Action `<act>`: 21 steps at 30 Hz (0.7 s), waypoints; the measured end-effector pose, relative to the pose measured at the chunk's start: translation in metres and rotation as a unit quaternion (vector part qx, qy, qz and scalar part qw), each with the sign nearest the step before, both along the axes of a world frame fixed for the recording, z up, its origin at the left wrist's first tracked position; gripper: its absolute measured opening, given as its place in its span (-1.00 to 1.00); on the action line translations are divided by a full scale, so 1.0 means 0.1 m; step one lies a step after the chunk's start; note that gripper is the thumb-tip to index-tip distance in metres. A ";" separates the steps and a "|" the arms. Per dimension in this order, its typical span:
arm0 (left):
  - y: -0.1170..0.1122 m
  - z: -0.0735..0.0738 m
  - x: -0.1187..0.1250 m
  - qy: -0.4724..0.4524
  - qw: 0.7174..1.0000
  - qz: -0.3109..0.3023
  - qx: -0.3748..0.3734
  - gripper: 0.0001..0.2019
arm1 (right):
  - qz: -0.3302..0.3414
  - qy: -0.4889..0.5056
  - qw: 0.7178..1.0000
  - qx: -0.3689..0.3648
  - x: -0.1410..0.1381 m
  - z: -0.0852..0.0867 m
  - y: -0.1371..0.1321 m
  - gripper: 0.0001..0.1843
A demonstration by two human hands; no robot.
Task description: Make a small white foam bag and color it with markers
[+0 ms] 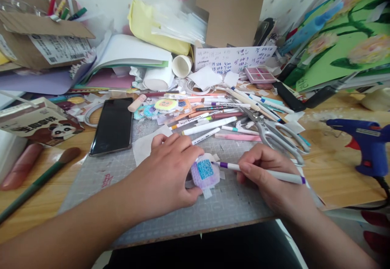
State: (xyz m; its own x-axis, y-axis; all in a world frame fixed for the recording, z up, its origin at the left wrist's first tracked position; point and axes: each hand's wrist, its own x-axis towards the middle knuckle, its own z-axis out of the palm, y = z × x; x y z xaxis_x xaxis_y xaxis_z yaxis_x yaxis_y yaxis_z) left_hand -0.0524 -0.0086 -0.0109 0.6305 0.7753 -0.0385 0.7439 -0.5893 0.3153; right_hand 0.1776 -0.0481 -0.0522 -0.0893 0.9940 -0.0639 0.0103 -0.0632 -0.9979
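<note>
My left hand [166, 171] rests on the grey cutting mat [128, 167] with its fingers curled around a small paper piece [205, 173] coloured purple with a blue square in the middle. Thumb and fingertips pinch its left edge and hold it flat. My right hand [268, 175] grips a white marker with purple bands [262, 172]. The marker lies nearly level, and its tip touches the right edge of the paper piece.
Several markers [210, 126] and silver scissors [274, 135] lie just behind my hands. A black phone [112, 125] sits at the mat's left, a blue glue gun [367, 145] at the right. A brush [39, 179], boxes, paper stacks and a green painting [350, 37] crowd the desk.
</note>
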 end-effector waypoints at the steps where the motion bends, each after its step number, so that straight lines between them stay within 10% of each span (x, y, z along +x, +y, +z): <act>1: 0.00 0.00 0.00 0.001 1.000 0.001 -0.002 -0.61 | 0.009 0.004 1.000 0.004 0.00 0.00 0.00 -0.81; 21: 0.01 0.01 0.01 0.007 1.000 0.003 -0.010 -0.62 | 0.012 0.000 1.000 0.026 0.01 -0.02 0.03 -0.80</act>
